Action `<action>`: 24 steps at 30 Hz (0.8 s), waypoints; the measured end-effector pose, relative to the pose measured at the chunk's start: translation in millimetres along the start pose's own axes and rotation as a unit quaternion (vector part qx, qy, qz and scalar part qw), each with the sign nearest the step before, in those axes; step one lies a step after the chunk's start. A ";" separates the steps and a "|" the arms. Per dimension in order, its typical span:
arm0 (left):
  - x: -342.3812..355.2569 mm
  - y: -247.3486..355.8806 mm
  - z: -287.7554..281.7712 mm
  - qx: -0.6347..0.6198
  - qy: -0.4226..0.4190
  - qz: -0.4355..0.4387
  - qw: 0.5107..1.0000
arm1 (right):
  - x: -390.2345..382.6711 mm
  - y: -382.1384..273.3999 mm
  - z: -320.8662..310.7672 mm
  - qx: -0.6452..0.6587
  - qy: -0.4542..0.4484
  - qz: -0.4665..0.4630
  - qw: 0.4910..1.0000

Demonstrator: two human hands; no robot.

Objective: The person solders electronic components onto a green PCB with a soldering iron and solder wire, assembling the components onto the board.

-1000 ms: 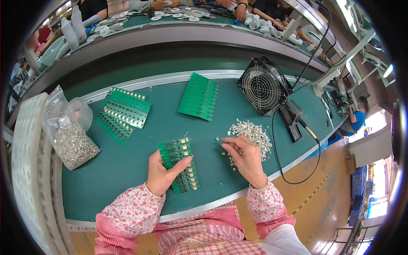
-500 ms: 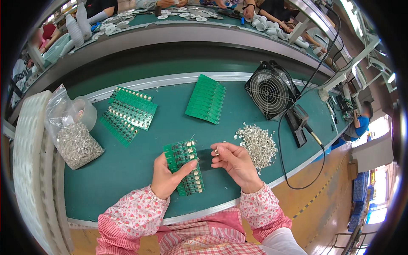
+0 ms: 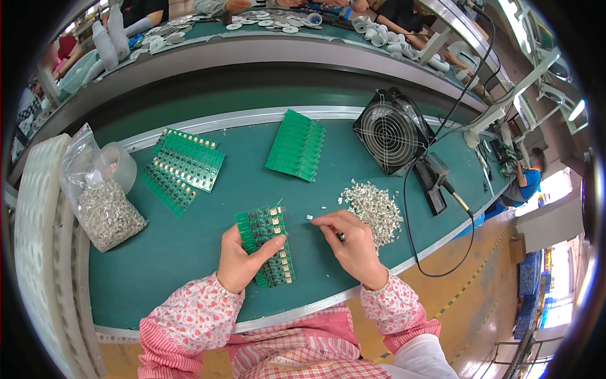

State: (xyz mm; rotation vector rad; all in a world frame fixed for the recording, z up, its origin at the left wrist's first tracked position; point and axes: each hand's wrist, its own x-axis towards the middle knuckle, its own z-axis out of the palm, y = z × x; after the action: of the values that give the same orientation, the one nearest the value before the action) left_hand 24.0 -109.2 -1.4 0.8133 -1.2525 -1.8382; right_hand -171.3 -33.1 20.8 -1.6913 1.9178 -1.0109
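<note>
My left hand (image 3: 246, 259) grips a green circuit board panel (image 3: 268, 227) with a row of pale square parts along its right side. To its right, my right hand (image 3: 347, 246) is closed in a pinch, with a tiny white component (image 3: 309, 218) at the index fingertip and a small dark item among its curled fingers that I cannot make out. A pile of small whitish components (image 3: 379, 208) lies just beyond the right hand.
Populated boards (image 3: 189, 158), plain green boards (image 3: 295, 145), a bag of parts (image 3: 110, 215) and translucent cup (image 3: 123, 170) lie around. A white tray (image 3: 38, 240) stands left; a fan (image 3: 388, 136) and soldering iron (image 3: 457, 199) right. Co-workers (image 3: 404, 25) work across a conveyor (image 3: 265, 54).
My right hand has moved leftward from the pile toward the board, its fingers shifting around small parts. My left hand still grips the board, with little movement.
</note>
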 end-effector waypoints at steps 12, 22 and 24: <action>-1.7 -1.1 0.2 -0.001 0.020 -0.006 1.000 | 4.9 -4.0 22.1 0.284 0.038 0.114 0.951; -2.7 -4.7 -1.1 0.022 0.026 0.025 0.999 | 12.9 -40.1 64.2 0.591 0.082 0.193 0.779; -2.3 -4.1 -1.3 0.033 0.024 0.026 0.999 | 13.3 -37.3 64.9 0.591 0.078 0.197 0.778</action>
State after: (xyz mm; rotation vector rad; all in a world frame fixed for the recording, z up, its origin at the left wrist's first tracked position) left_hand 25.3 -106.9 -5.5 0.8471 -1.2978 -1.7350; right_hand -102.8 -63.2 7.1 -0.4579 1.0850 -1.6593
